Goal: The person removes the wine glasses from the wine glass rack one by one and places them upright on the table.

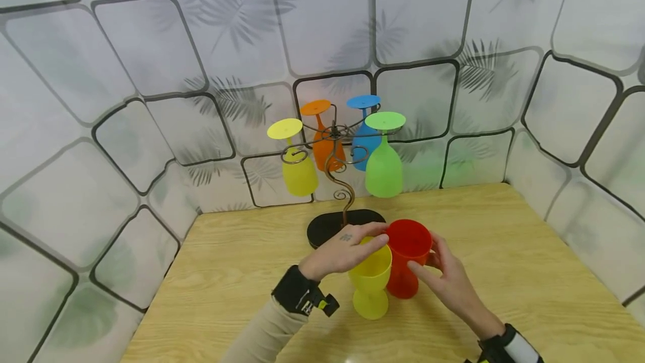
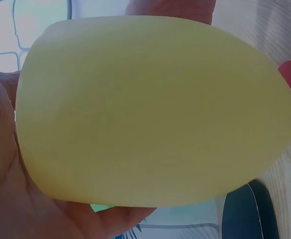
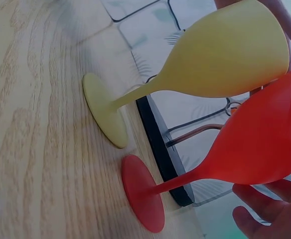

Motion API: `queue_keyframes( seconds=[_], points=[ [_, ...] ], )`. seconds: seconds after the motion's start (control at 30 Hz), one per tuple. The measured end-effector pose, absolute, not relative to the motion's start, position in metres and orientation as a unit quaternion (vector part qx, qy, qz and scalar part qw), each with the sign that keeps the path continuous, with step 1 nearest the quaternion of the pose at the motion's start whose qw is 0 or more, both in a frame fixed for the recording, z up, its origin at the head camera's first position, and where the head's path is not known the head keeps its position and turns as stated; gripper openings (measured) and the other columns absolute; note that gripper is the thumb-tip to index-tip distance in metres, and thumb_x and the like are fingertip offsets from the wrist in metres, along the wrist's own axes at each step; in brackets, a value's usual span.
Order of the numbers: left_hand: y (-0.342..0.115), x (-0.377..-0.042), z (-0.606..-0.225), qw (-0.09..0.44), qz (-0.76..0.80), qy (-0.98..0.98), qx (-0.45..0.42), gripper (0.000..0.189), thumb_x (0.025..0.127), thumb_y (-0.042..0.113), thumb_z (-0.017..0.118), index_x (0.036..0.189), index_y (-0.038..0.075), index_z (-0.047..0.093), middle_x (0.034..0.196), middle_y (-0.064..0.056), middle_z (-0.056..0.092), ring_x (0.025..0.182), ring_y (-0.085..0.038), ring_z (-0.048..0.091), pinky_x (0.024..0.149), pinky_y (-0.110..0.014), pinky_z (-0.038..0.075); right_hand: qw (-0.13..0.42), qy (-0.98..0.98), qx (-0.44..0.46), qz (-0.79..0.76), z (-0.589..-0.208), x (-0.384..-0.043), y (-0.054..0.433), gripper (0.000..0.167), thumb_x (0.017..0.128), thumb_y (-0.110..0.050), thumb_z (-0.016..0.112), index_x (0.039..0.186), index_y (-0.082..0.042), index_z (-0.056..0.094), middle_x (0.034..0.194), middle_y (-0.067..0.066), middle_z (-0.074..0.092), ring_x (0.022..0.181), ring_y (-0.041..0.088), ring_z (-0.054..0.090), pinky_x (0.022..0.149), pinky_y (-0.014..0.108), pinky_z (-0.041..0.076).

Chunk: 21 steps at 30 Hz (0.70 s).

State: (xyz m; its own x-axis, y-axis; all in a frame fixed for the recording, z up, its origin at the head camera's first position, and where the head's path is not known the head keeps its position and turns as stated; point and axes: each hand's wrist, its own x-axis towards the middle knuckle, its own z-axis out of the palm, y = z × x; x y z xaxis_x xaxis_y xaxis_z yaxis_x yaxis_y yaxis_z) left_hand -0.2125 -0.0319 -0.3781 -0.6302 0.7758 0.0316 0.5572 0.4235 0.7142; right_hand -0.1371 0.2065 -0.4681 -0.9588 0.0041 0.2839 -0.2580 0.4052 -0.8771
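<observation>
My left hand (image 1: pixel 342 251) grips a yellow plastic goblet (image 1: pixel 372 279) around the top of its bowl, its thumb and fingers lying close over the rim. To its right a red goblet (image 1: pixel 403 282) stands upright, with my right hand (image 1: pixel 448 282) holding its bowl, thumb in front and fingers round the far side. In the right wrist view the feet of the yellow goblet (image 3: pixel 225 55) and the red goblet (image 3: pixel 255 139) are at the wooden tabletop. The bowls overlap there. The yellow bowl (image 2: pixel 150 109) fills most of the left wrist view and hides part of the hand.
Behind the hands a curled metal glass rack (image 1: pixel 347 189) rises from a black oval base (image 1: pixel 322 228). Upside down on it hang a yellow goblet (image 1: pixel 300 175), an orange goblet (image 1: pixel 327 153), a blue goblet (image 1: pixel 366 142) and a green goblet (image 1: pixel 384 170). Patterned walls (image 1: pixel 332 27) enclose the wooden table (image 1: pixel 227 279).
</observation>
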Motion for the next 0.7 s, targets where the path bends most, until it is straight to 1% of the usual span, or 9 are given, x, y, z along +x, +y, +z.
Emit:
queue_keyframes(
  seconds=[0.2,0.27,0.4,0.53,0.6,0.7],
  points=[
    [-0.0324,-0.2137,-0.3780,0.151,0.355,0.828,0.408,0.063,0.108,0.052,0.035,0.151,0.009,0.048,0.149,-0.008,0.057,0.134,-0.015,0.055,0.108,-0.027,0.047,0.123,-0.832,0.079,0.535,-0.4690,-0.1375,0.2055,0.066,0.099,-0.022,0.068,0.152,-0.004,0.035,0.145,0.019,0.056,0.111,0.035,0.065,0.087,0.025,0.057],
    [-0.0329,-0.2144,-0.3783,0.151,0.355,0.828,0.407,0.063,0.108,0.052,0.035,0.151,0.008,0.049,0.149,-0.008,0.057,0.134,-0.015,0.055,0.108,-0.027,0.048,0.124,-0.836,0.080,0.529,-0.4690,-0.1379,0.2050,0.066,0.099,-0.023,0.068,0.153,-0.004,0.035,0.144,0.018,0.057,0.113,0.034,0.064,0.089,0.029,0.057],
    [-0.0341,-0.2152,-0.3791,0.149,0.354,0.830,0.405,0.061,0.109,0.051,0.035,0.150,0.008,0.050,0.149,-0.008,0.057,0.132,-0.015,0.057,0.107,-0.027,0.048,0.131,-0.846,0.079,0.511,-0.4699,-0.1390,0.2044,0.066,0.099,-0.023,0.068,0.152,-0.003,0.036,0.143,0.017,0.058,0.117,0.033,0.063,0.093,0.039,0.056],
    [-0.0357,-0.2159,-0.3793,0.145,0.356,0.831,0.401,0.058,0.110,0.048,0.035,0.149,0.008,0.051,0.147,-0.007,0.059,0.130,-0.015,0.058,0.106,-0.027,0.048,0.135,-0.850,0.076,0.503,-0.4707,-0.1403,0.2034,0.066,0.098,-0.024,0.069,0.152,-0.003,0.036,0.144,0.017,0.058,0.120,0.034,0.061,0.094,0.048,0.055],
    [-0.0372,-0.2165,-0.3790,0.137,0.360,0.833,0.397,0.056,0.110,0.046,0.035,0.149,0.009,0.052,0.145,-0.007,0.060,0.127,-0.016,0.060,0.105,-0.027,0.049,0.135,-0.851,0.075,0.502,-0.4709,-0.1405,0.2032,0.067,0.098,-0.024,0.069,0.152,-0.003,0.036,0.144,0.017,0.057,0.120,0.035,0.060,0.095,0.052,0.054],
    [-0.0417,-0.2190,-0.3776,0.113,0.365,0.838,0.389,0.053,0.111,0.043,0.036,0.146,0.009,0.054,0.142,-0.006,0.062,0.121,-0.016,0.062,0.102,-0.028,0.051,0.131,-0.854,0.070,0.499,-0.4701,-0.1398,0.2035,0.070,0.097,-0.025,0.070,0.153,-0.003,0.035,0.146,0.018,0.055,0.121,0.035,0.059,0.095,0.055,0.054]
  ],
)
